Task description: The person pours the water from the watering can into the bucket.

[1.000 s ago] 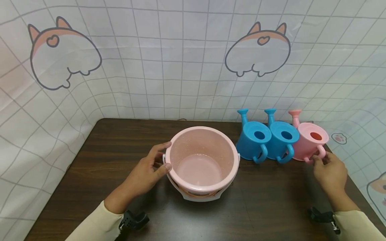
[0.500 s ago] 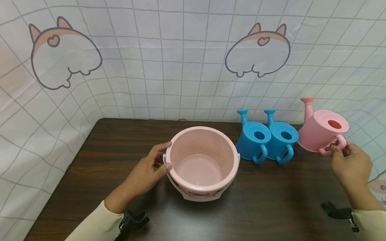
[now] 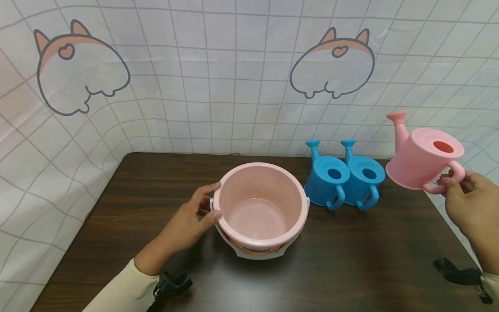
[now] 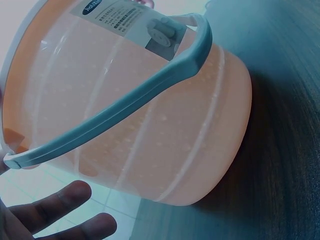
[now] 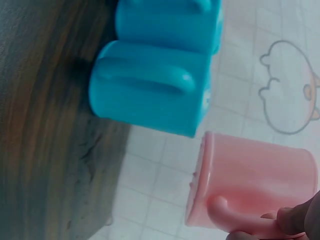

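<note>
A pink watering can (image 3: 417,162) hangs above the table's right edge, tilted, its spout pointing up and away. My right hand (image 3: 473,206) pinches its handle between thumb and fingers; the right wrist view shows the handle (image 5: 250,223) too. At the middle stands a pale pink bucket (image 3: 253,180) with its bail handle (image 4: 120,107) folded down against the wall. My left hand (image 3: 189,223) touches the bucket's left rim with index finger and thumb. In the left wrist view, two fingers (image 4: 75,194) are extended, apart from the wall.
Two blue watering cans, one (image 3: 323,186) nearer the bucket and another (image 3: 360,184) beside it, stand upright with handles facing me. The dark wooden table (image 3: 156,173) backs onto a white grid-patterned cloth (image 3: 249,108).
My right hand has lifted the pink watering can off the table, up and to the right, away from the blue cans. My left hand and the bucket have stayed put.
</note>
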`<state>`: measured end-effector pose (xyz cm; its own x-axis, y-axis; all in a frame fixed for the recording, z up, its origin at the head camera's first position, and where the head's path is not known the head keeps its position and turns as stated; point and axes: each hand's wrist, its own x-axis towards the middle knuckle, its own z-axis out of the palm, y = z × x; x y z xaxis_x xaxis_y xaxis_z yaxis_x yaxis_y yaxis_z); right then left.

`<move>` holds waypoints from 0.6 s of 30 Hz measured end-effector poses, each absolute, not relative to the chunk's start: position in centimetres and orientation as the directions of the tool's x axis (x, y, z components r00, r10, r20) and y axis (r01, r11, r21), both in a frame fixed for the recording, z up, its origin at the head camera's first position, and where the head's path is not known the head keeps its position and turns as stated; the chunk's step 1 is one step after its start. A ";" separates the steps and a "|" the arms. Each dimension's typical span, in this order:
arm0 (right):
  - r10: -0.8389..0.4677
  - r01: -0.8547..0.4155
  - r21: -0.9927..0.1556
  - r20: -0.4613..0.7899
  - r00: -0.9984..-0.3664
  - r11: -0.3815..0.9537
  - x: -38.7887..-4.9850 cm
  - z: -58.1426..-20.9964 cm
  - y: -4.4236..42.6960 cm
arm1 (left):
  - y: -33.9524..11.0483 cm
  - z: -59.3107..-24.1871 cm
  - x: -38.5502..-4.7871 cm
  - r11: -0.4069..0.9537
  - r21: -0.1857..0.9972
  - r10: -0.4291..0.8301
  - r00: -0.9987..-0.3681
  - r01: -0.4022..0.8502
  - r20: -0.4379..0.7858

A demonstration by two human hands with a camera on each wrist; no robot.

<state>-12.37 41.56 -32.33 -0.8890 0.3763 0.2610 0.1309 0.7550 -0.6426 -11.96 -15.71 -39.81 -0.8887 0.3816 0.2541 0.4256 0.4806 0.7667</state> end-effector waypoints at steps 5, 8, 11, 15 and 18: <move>0.363 0.107 -0.651 0.272 -0.891 0.751 -12.1 -31.7 40.7 | -15.8 -39.9 -12.0 0.482 0.764 0.383 -0.887 0.430 0.258; 0.351 0.094 -0.643 0.284 -0.892 0.760 -11.9 -31.3 40.2 | -15.8 -39.9 -12.0 0.482 0.763 0.382 -0.887 0.430 0.259; 0.348 0.095 -0.634 0.287 -0.893 0.767 -11.7 -30.9 39.7 | -15.8 -39.9 -12.0 0.480 0.764 0.382 -0.887 0.432 0.261; 0.340 0.102 -0.625 0.275 -0.899 0.774 -11.3 -30.5 38.9 | -15.7 -39.9 -12.0 0.476 0.765 0.384 -0.885 0.435 0.264; 0.332 0.098 -0.624 0.271 -0.904 0.775 -10.9 -30.2 38.2 | -15.7 -39.9 -11.9 0.477 0.764 0.384 -0.885 0.434 0.263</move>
<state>-10.94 38.19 -30.19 -0.9037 0.3319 0.2706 0.0977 0.7749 -0.6244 -11.95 -15.73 -39.93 -0.8851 0.3839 0.2632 0.4343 0.4773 0.7639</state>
